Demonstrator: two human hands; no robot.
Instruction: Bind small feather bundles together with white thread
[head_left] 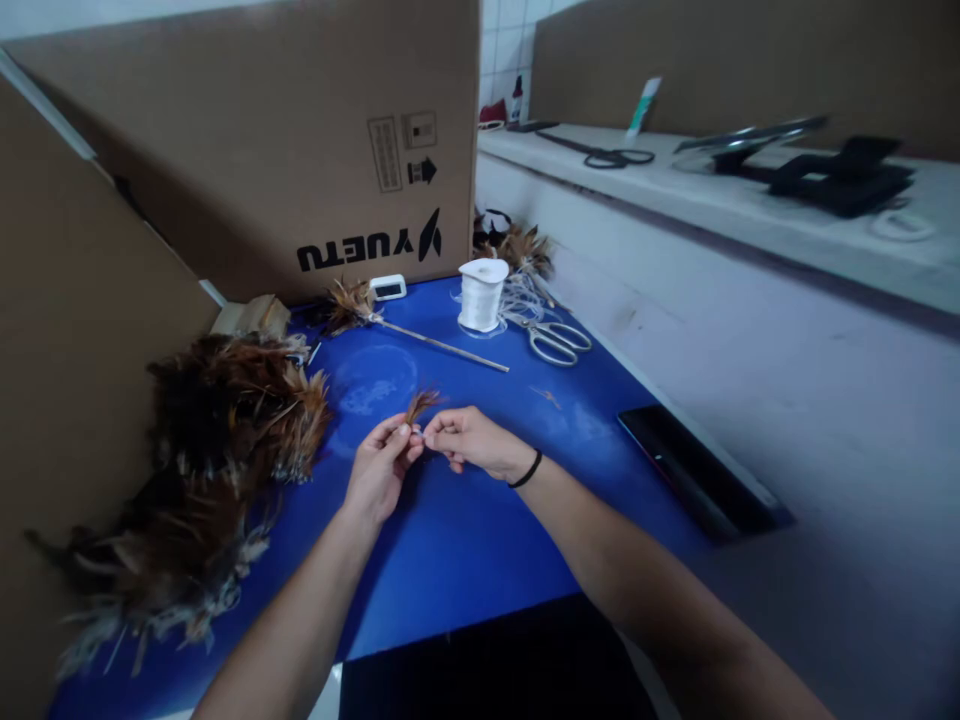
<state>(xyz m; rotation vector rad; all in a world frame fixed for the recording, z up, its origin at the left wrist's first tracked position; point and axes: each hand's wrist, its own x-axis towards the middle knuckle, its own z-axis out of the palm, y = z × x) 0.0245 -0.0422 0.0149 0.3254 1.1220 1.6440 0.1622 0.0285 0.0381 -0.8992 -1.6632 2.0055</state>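
Observation:
Between the thumb and fingers of my left hand (380,468) is a small brown feather tuft (421,403), its tips pointing up. My right hand (474,440) is closed in a pinch right beside it, near the tuft's base; what those fingertips hold is too small to make out. Beyond my hands a stick with feathers tied at one end (442,345) lies on the blue table (465,560). A white spool of string (482,296) stands upright farther back, with silver-handled scissors (559,342) to its right.
Heaps of brown feathers (232,400) lie along the left side. A cardboard box (247,150) walls off the back. A small white device (388,288) sits by it. At right lies a dark phone (697,470); on the ledge (570,145) are black scissors (616,157).

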